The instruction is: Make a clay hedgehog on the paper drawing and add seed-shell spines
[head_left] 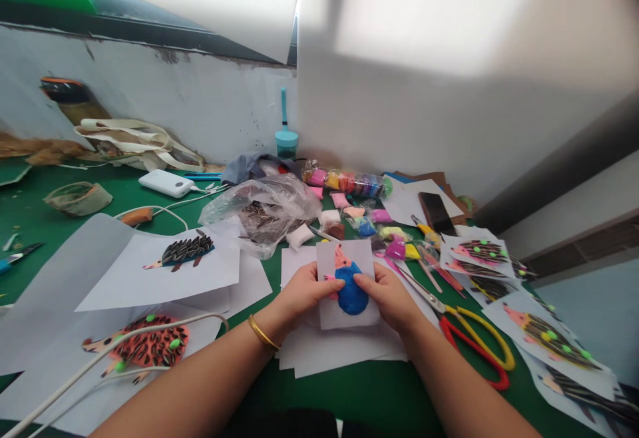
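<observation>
A small white card (327,318) bears a clay hedgehog figure with a pink head and a round blue body (352,297). My left hand (305,291) holds the card's left side, its thumb on the edge of the blue clay. On the right side my right hand (392,293) grips the same card, thumb pressed on the blue clay. The fingers of both hands are partly hidden behind the card. Beneath it lie loose white sheets (319,355) on the green table (364,391).
Scissors (464,328) lie right of my right hand. Behind are clay packets (394,247) and a plastic bag of seeds (264,215). Seed hedgehog pictures (187,251) lie at both sides. A white cable (84,371) crosses the left foreground near my left forearm.
</observation>
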The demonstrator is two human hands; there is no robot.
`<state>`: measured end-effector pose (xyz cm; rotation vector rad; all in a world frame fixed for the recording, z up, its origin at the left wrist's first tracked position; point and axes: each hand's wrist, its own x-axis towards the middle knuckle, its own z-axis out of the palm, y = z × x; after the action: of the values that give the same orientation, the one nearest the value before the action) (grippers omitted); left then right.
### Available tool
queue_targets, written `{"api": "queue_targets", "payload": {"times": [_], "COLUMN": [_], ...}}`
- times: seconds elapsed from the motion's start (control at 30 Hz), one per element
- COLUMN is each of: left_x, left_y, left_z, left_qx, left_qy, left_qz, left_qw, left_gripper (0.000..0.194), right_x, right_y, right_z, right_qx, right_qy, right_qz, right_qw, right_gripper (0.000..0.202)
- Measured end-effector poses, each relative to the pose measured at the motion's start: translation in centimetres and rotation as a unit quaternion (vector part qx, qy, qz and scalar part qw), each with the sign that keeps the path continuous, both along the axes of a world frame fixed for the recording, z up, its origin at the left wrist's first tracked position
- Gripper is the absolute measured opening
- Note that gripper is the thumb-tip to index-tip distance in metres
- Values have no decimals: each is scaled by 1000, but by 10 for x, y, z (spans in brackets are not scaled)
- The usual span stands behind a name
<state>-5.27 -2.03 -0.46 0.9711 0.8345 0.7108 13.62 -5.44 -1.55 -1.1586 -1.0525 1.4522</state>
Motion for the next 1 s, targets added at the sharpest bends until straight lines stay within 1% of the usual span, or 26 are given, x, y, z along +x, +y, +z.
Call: {"api": "queue_targets", "payload": {"times": [0.1, 0.2, 0.3, 0.43, 0.53, 0.67, 0.8, 0.93, 1.0], "left_x": [0, 0, 1, 1, 1, 0, 0, -1, -1], "left_y": [0, -1, -1, -1, -1, -1, -2, -3, -3], "left_z": [1, 1, 1, 0, 0, 0, 2, 3, 3], "left_qx": [9, 7, 13, 21, 33, 40, 39, 47, 55], "left_qy": [-10, -10, -2, 23, 29, 20, 9, 28, 20], "left_qz": [4, 8, -3, -7, -7, -14, -20, -22, -16], "left_qw": [1000, 1000, 1000, 999, 999, 999, 999, 998, 998], "left_gripper": [58, 58, 59, 60, 60, 59, 58, 57, 56], "right_x": [0, 0, 0, -3, -3, 1, 3, -1, -2], "right_y": [-1, -2, -3, -4, -4, -4, -4, -4, -5], "right_z": [0, -1, -2, 2, 5, 1, -2, 1, 0], "right_qx": [1, 10, 16, 12, 18, 14, 3, 19, 29], "right_qy": [-17, -19, -12, -23, -27, -15, 6, -32, -49], "right_qz": [15, 32, 47, 44, 55, 62, 56, 49, 56], "right_qw": [1000, 999, 999, 999, 998, 998, 998, 998, 997], "right_gripper": [43, 46, 50, 51, 49, 50, 50, 45, 44]}}
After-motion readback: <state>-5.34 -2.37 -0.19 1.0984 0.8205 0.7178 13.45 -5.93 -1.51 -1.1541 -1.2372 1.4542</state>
